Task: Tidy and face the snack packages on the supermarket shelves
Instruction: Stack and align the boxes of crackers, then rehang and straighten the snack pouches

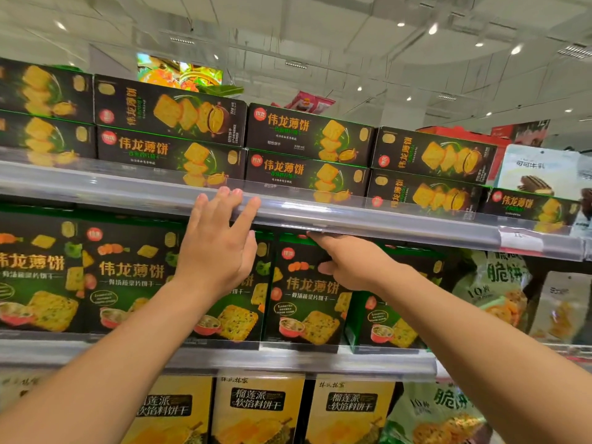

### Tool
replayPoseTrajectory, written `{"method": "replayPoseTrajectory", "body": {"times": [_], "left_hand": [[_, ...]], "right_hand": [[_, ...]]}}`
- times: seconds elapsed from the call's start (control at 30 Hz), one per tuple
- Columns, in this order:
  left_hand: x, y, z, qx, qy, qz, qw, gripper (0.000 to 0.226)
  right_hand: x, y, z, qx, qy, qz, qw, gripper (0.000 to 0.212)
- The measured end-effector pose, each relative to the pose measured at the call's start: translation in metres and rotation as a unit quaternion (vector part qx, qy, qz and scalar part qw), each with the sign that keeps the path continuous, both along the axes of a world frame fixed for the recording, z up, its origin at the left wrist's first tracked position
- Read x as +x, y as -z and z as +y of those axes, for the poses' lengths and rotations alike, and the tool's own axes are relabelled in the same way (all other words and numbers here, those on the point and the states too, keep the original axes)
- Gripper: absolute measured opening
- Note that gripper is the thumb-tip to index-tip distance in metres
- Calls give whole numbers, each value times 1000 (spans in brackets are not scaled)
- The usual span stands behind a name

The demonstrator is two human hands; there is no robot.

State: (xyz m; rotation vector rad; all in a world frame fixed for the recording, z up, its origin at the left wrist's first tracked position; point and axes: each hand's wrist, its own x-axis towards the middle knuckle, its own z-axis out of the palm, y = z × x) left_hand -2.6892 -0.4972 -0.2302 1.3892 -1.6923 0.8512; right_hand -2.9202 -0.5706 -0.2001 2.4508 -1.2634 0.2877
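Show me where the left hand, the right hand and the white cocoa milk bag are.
left hand (217,251), head view, back of hand.
right hand (349,264), head view, knuckles.
white cocoa milk bag (541,168), head view, front face.

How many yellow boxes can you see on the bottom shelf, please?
3 yellow boxes: left, partly behind an arm; middle; right. More may be hidden further left.

Black-and-green cracker boxes (306,293) stand upright, facing out, on the middle shelf (288,360).
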Motion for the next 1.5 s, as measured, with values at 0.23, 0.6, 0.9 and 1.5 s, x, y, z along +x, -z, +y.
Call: {"method": "replayPoseTrajectory", "body": {"times": [0.23,0.6,0.9,1.5], "left_hand": [[-9,-3,-5,-6,-9,50,999,54],[-141,-25,-9,5,109,18,994,46],[-319,-52,-61,0,106,-66,992,45],[-394,-87,-97,-91,112,-123,982,26]], "right_hand": [[2,14,0,-47,-31,7,998,73],[-122,-18,54,-102,-225,-125,961,29],[-334,-32,-6,-249,-76,-150,954,31],[-376,-169,-90,-101,-127,-207,965,22]]}}
